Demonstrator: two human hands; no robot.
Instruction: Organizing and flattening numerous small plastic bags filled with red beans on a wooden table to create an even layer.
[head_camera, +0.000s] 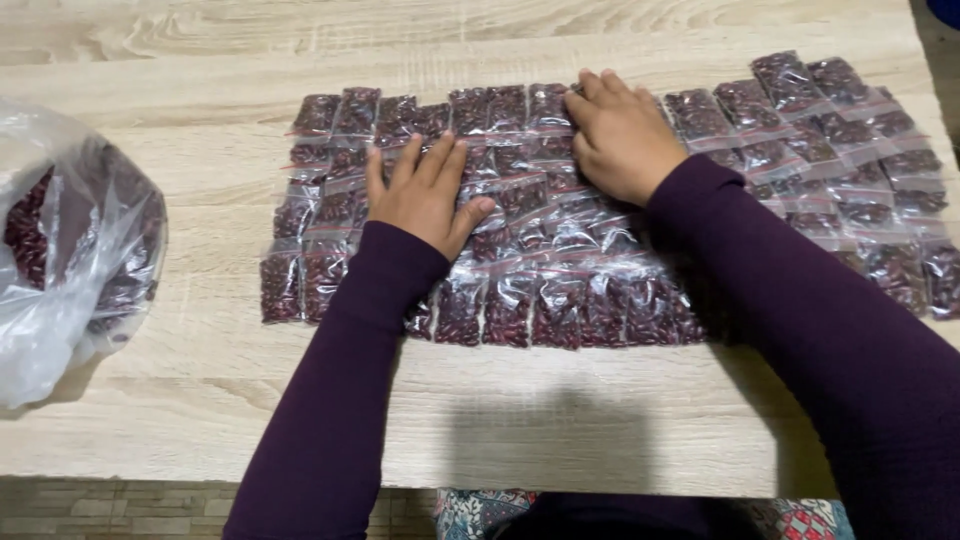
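Note:
Several small clear zip bags of dark red beans (520, 300) lie flat in overlapping rows across a light wooden table (560, 440). My left hand (425, 190) rests palm down with fingers spread on the bags in the left part of the spread. My right hand (622, 135) lies palm down on the bags near the top middle, fingers together and curled slightly at the back row. Neither hand grips a bag. Both arms wear dark purple sleeves.
A large clear plastic bag (70, 250) holding loose red beans sits at the left edge of the table. More small bean bags (850, 170) extend toward the right edge. Patterned fabric (470, 515) shows below the table's front edge.

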